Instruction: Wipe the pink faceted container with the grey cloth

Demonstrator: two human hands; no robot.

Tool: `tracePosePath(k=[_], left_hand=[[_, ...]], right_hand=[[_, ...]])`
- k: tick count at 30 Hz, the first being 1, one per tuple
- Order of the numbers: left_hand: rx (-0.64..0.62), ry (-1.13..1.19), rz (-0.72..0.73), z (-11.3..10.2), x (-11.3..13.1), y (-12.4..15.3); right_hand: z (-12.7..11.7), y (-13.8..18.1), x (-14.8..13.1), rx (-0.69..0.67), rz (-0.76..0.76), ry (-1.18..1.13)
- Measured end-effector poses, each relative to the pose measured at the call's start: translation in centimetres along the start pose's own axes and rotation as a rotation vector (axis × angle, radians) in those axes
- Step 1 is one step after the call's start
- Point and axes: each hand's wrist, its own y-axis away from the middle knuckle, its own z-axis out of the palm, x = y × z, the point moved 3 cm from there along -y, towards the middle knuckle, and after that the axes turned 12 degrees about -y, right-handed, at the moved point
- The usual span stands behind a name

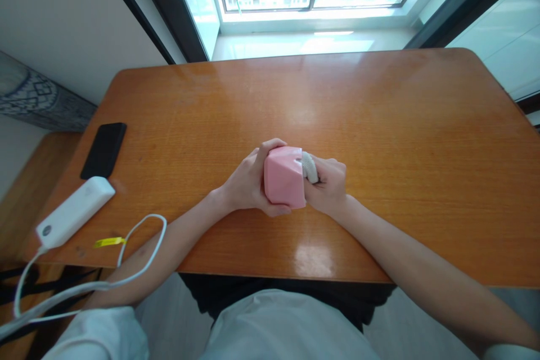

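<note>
The left hand (247, 183) wraps its fingers around a pink box (284, 177), held just above the table (379, 112) mid-way along its near edge. The right hand (329, 185) pinches a white wad (309, 167) against the box's top. A phone (103, 149) and a power bank (76, 211) lie by the left edge.

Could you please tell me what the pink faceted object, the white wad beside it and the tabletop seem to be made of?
The pink faceted object, gripped by the left hand, looks like smooth plastic, perhaps glazed ceramic: flat facets, soft sheen. The white wad in the right hand seems cloth or tissue: crumpled, matte. The orange-brown table looks like varnished wood: grain, glossy reflections.
</note>
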Motion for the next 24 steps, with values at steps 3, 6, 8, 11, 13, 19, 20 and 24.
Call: tracePosePath(k=[3, 6, 8, 11, 13, 19, 20, 24], left_hand=[[-0.1, 0.103, -0.043, -0.2, -0.2, -0.1], [-0.191, 0.233, -0.047, -0.4, -0.3, -0.4], [-0.254, 0.297, -0.021, -0.5, -0.2, -0.6], [-0.328, 0.351, -0.017, -0.6, 0.2, -0.7], [-0.352, 0.372, -0.054, -0.7, 0.3, -0.7], [-0.326, 0.394, -0.07, -0.3, 0.3, -0.3], [-0.313, 0.397, -0.058, -0.2, 0.1, -0.2], [-0.216, 0.433, 0.032, 0.1, -0.5, -0.1]], right_hand=[[-0.2, 0.1, -0.6, -0.04, -0.19, 0.149], [-0.3, 0.0, -1.1, -0.118, -0.328, 0.241], [-0.5, 0.0, -1.3, -0.184, -0.422, 0.27], [-0.6, 0.2, -1.3, -0.269, -0.5, 0.332], [-0.6, 0.3, -1.3, -0.293, -0.529, 0.356], [-0.5, 0.0, -1.3, -0.206, -0.519, 0.279], [-0.4, -0.1, -1.2, -0.177, -0.505, 0.264], [-0.2, 0.0, -0.7, -0.064, -0.392, 0.218]])
